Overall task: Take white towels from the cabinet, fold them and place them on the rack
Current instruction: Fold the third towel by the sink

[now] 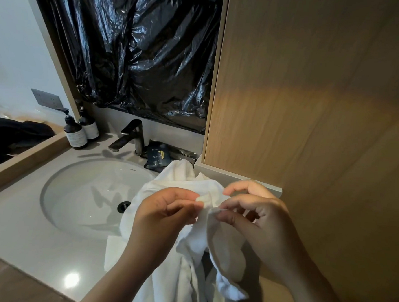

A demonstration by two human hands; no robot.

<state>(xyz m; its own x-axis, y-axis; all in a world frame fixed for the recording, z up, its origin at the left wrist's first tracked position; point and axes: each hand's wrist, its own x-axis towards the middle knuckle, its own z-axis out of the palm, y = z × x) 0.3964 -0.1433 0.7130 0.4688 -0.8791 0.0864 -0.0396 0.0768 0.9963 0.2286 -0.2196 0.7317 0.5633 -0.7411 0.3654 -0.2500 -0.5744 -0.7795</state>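
A crumpled white terry-cloth towel [182, 255] hangs in front of the near right part of the pale grey stone vanity counter [25, 233], draping down past its front edge. The left hand [164, 216] pinches a bunched fold of the towel's top edge between thumb and fingertips; the right hand [257, 222] pinches the same edge just beside it, its other fingers spread loose. Behind the towel sits the round white undermount sink [86, 197], with a dark metal faucet [129, 137] at the back edge. 2 dark pump bottles [78, 131] stand at the back left corner. A wooden cabinet panel [313, 99] rises on the right, with black plastic sheeting [141, 49] above the faucet.
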